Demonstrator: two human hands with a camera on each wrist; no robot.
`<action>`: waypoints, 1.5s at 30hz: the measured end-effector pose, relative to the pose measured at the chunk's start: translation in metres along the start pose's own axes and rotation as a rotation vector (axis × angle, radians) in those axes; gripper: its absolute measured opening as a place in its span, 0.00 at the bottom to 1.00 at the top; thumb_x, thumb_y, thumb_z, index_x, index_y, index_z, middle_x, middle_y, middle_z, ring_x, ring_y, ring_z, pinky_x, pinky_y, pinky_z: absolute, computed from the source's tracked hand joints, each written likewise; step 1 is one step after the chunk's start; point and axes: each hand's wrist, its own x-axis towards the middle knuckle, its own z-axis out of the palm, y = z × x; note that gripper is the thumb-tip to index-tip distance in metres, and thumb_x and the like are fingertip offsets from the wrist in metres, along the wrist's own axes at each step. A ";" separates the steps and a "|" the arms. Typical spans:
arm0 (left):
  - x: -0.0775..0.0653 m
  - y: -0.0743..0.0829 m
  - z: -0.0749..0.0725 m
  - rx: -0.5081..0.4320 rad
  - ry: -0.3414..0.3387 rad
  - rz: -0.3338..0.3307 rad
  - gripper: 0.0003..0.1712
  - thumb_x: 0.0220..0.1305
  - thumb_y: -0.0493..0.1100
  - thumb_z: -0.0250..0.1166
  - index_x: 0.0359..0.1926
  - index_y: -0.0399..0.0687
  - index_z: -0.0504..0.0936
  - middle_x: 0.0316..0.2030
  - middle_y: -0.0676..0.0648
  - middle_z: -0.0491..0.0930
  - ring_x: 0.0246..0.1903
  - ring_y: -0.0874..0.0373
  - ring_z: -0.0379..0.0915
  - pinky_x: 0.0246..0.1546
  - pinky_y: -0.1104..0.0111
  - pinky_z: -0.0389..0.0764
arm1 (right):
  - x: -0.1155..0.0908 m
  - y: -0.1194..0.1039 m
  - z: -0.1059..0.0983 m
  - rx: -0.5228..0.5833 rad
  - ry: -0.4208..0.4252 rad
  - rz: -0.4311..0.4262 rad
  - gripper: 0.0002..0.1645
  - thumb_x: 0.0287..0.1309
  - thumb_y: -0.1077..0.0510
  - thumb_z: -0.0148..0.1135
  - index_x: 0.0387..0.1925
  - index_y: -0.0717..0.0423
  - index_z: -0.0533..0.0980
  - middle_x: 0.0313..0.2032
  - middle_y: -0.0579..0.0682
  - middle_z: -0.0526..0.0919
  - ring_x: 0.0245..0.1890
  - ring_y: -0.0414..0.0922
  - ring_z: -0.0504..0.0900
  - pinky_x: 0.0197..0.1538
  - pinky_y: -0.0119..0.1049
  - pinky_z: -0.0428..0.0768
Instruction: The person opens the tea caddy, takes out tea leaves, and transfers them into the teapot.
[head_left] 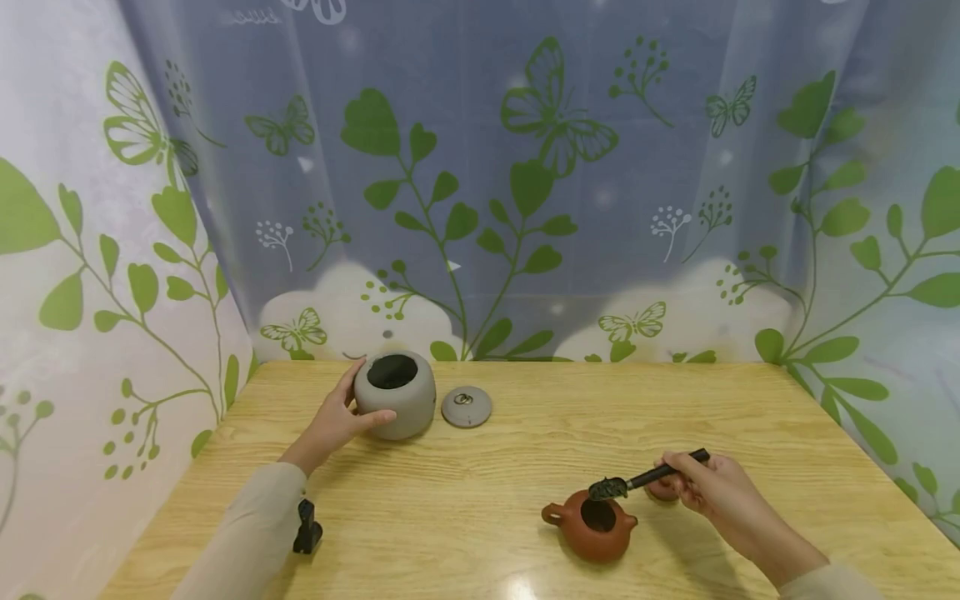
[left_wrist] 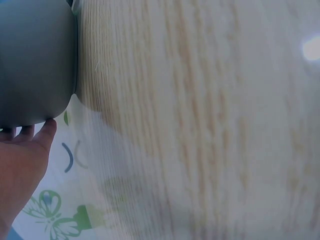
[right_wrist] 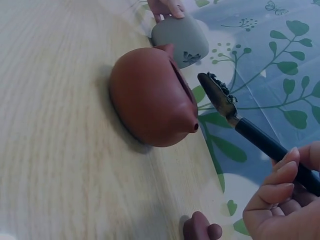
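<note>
In the head view my left hand (head_left: 337, 417) holds the grey tea jar (head_left: 401, 410) from its left side, thumb across the front, fingers behind. The jar stands uncovered, its inside dark. Between the thumb and fingers of my right hand (head_left: 720, 500) is the black handle of a tea scoop (head_left: 647, 477). Dark tea leaves (right_wrist: 223, 86) are heaped on the scoop's bowl, which hovers over the mouth of a reddish-brown clay teapot (head_left: 596, 542). In the right wrist view, the scoop's bowl (right_wrist: 216, 97) is apart from the teapot (right_wrist: 152, 97), whose opening has no lid on it.
The jar's round grey lid (head_left: 467, 407) lies just right of the jar. Partly behind my right hand is the small clay teapot lid (head_left: 663, 490). A black object (head_left: 307, 527) stands beside my left sleeve on the wooden table (head_left: 450, 492). A patterned curtain (head_left: 480, 208) hangs behind the table.
</note>
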 end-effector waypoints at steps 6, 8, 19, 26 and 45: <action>-0.003 0.007 0.000 -0.010 -0.006 -0.013 0.61 0.55 0.49 0.73 0.76 0.60 0.38 0.75 0.43 0.37 0.74 0.43 0.34 0.68 0.44 0.53 | -0.001 0.002 0.004 -0.090 0.019 0.001 0.23 0.70 0.47 0.52 0.46 0.64 0.77 0.23 0.41 0.75 0.27 0.35 0.70 0.32 0.27 0.74; -0.006 0.013 -0.001 -0.023 -0.012 -0.020 0.61 0.55 0.47 0.73 0.76 0.57 0.38 0.75 0.42 0.37 0.74 0.42 0.33 0.68 0.43 0.52 | 0.000 0.001 0.006 -0.122 0.020 -0.017 0.24 0.70 0.47 0.52 0.47 0.66 0.76 0.23 0.42 0.75 0.27 0.36 0.69 0.32 0.28 0.74; -0.005 0.013 -0.001 -0.018 -0.015 -0.028 0.61 0.56 0.46 0.72 0.77 0.56 0.37 0.75 0.41 0.38 0.74 0.42 0.34 0.68 0.43 0.51 | 0.001 -0.004 0.013 -0.254 0.004 -0.087 0.21 0.69 0.50 0.54 0.39 0.67 0.78 0.21 0.45 0.74 0.26 0.39 0.68 0.32 0.32 0.71; -0.004 0.011 -0.002 -0.018 -0.013 -0.021 0.61 0.56 0.47 0.73 0.77 0.56 0.37 0.75 0.41 0.37 0.74 0.41 0.33 0.68 0.42 0.52 | 0.000 -0.015 0.022 -0.375 0.034 -0.141 0.19 0.67 0.53 0.56 0.34 0.68 0.79 0.16 0.46 0.69 0.27 0.43 0.72 0.37 0.34 0.75; -0.001 0.002 -0.001 -0.010 -0.002 -0.001 0.61 0.55 0.48 0.73 0.76 0.62 0.38 0.75 0.44 0.39 0.74 0.44 0.35 0.68 0.43 0.53 | -0.010 -0.026 0.045 -0.726 -0.030 -0.464 0.13 0.65 0.50 0.59 0.37 0.54 0.83 0.28 0.45 0.82 0.21 0.35 0.72 0.22 0.31 0.72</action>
